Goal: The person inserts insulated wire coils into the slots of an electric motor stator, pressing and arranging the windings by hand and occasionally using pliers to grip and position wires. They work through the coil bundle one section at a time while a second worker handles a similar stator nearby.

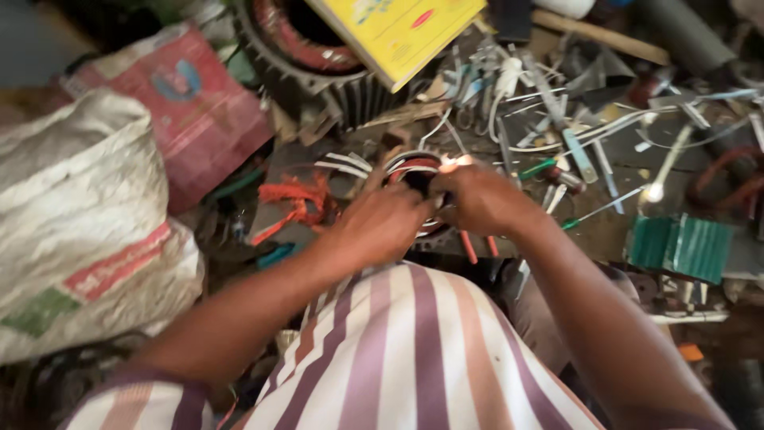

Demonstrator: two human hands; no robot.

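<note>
Resting at the centre of the cluttered work surface, just beyond the person's striped shirt: one round motor stator with red-orange copper winding showing in its bore and white insulating strips poking out at its near-left rim.

Left hand: laid over the stator's lower left edge, fingers curled down onto the ring; whether it clamps anything is hidden.

Right hand: closed over the stator's right edge, fingers folded inward at the winding; two thin red sticks show just below the fist, but the hold on them cannot be told. Both hands nearly meet over the ring.

Left of the stator: loose tangle of orange cord, touching the surface.

Behind it: larger finned motor housing, dark, with reddish winding inside; flat yellow box leaning over its rim.

Right of it: heap of white strips and metal offcuts; green-handled screwdriver just past the right hand; block of green ribbed material farther out.

Far left: white woven sack, full, with a red printed sack behind it.
</note>
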